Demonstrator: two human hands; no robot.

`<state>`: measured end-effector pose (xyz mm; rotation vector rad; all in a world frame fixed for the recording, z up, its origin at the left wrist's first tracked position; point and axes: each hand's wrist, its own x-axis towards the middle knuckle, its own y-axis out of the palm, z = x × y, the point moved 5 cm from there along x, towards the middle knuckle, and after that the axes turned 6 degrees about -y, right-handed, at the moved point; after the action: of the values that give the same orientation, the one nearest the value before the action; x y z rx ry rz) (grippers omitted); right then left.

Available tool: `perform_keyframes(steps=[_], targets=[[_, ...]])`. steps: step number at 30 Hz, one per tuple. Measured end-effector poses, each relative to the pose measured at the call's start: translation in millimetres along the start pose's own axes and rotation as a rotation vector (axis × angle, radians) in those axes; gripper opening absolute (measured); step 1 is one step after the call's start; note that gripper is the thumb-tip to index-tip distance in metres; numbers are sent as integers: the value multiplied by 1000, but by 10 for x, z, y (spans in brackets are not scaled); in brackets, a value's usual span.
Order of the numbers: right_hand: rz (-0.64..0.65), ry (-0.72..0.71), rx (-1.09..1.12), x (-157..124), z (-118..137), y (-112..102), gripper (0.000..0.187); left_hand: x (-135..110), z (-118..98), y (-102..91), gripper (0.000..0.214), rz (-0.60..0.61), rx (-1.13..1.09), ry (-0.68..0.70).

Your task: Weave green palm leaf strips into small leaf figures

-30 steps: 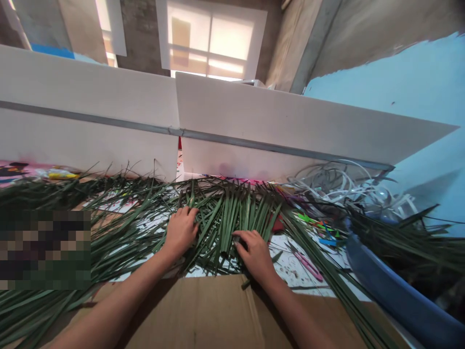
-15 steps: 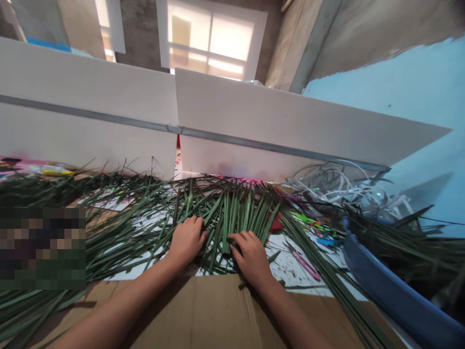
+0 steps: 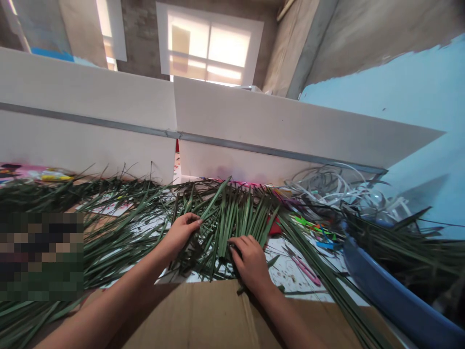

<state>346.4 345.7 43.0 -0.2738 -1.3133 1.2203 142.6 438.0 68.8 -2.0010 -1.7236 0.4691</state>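
Long green palm leaf strips [image 3: 232,218] lie fanned out across the table in front of me. My left hand [image 3: 180,232] pinches one strip at the left side of the fan and lifts its far end a little. My right hand [image 3: 250,261] rests knuckles-up on the near ends of the strips, its fingers curled down onto them. A sheet of brown cardboard [image 3: 210,315] lies under my forearms at the near edge.
A white partition [image 3: 254,126] closes off the back of the table. White plastic strips [image 3: 334,186] pile up at the back right. A blue tub [image 3: 392,295] holding more leaves stands at the right. Pink scissors [image 3: 303,268] and coloured scraps lie near it.
My left hand has turned and pinched a leaf strip, raising it off the pile. My right hand has stayed on the near ends of the strips.
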Motion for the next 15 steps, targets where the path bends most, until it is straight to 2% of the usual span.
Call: perform_keyframes(steps=[3, 6, 8, 9, 12, 15], targets=[[-91, 87, 215, 31, -13, -68, 18, -97, -145, 78, 19, 90, -154, 44], [-206, 285, 613, 74, -92, -132, 25, -224, -264, 239, 18, 300, -308, 96], [-292, 415, 860, 100, -157, -174, 34, -289, -310, 319, 18, 412, -322, 132], [-341, 457, 935, 113, -187, -205, 37, -304, -320, 334, 17, 428, -284, 153], [-475, 490, 986, 150, -245, -343, 38, -279, -332, 268, 13, 353, -99, 232], [-542, 475, 967, 170, -211, -493, 33, -217, -391, 48, 14, 83, 70, 315]])
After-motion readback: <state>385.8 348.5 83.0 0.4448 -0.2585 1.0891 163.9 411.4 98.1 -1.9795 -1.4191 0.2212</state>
